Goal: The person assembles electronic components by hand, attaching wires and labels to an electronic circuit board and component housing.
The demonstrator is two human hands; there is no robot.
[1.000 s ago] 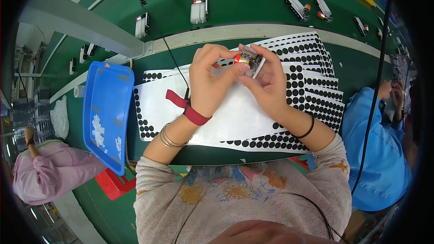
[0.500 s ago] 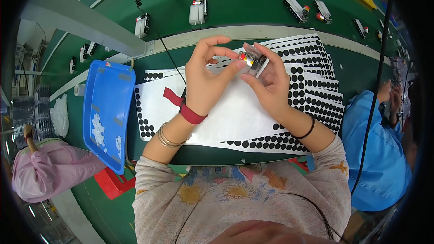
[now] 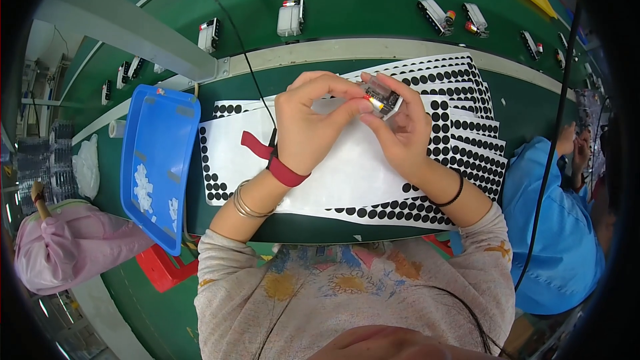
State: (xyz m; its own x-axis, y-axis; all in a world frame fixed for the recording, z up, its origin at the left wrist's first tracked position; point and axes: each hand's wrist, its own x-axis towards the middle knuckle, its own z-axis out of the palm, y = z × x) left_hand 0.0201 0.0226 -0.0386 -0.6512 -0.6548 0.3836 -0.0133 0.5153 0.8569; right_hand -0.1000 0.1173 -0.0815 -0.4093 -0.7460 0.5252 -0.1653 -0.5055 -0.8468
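Green covers the worktop, its near edge bowed by the lens and running just in front of the person's body, its far edge closed off by a pale rail. Beyond that rail stretches another green surface, where small white boxes lie in scattered groups. A grey post rises by the far left corner, and a blue tray with white scraps in its near half stands along the left edge. Overlapping paper sheets with black dots fill most of the middle, fanned out toward the right edge; a green strip shows between them and the near edge, and a wider one at the far right corner. Side room is narrower: a person in pink is on the left, near a red stool, and one in blue sits close by the right edge, behind a hanging black cable. A thin cord runs from beyond the rail to the red wristband, crossing the space left of the hands. Above the sheets, toward the far edge, the right hand grips a small clear case between thumb and fingers, while the left hand pinches a battery at the case's left side, thumb and forefinger nearly together.
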